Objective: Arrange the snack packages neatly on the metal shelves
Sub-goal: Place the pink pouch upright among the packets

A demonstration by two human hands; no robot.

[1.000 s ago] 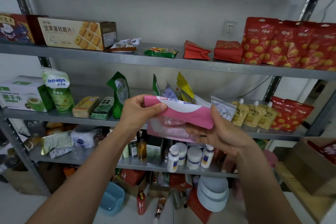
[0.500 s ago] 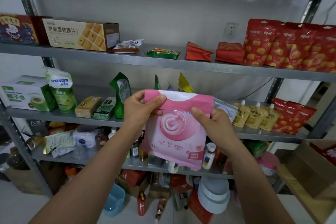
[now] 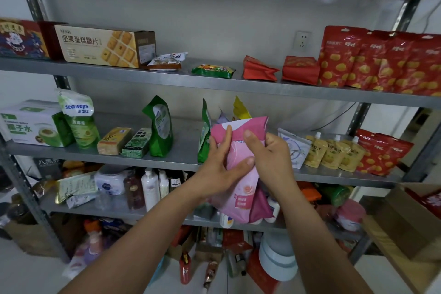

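**Metal shelves (image 3: 143, 76), and a pink pouch (image 3: 241, 181) short of its slot**

Grey racking fills the wall ahead, stocked on every level. From the head view, both hands hold the pouch upright in front of the middle shelf (image 3: 183, 148), clear of the metal. Its top is level with the packets there, and its bottom hangs below the shelf edge, in front of the bottles (image 3: 150, 186) one level down.

The left hand (image 3: 219, 169) wraps the pouch's left side, thumb across the front. The right hand (image 3: 274, 160) grips the right side with its thumb near the top, its fingers hidden behind.

Just beyond stand a green pouch (image 3: 204, 136) and a leaning yellow packet (image 3: 239, 108), and a white pouch (image 3: 292, 148) sits to the right. The gap between looks tight to me. Pushed in low, the pouch could catch the shelf lip. Pushed in wide, it could topple the green pouch or the yellow packet. Being soft, it may slump once released.
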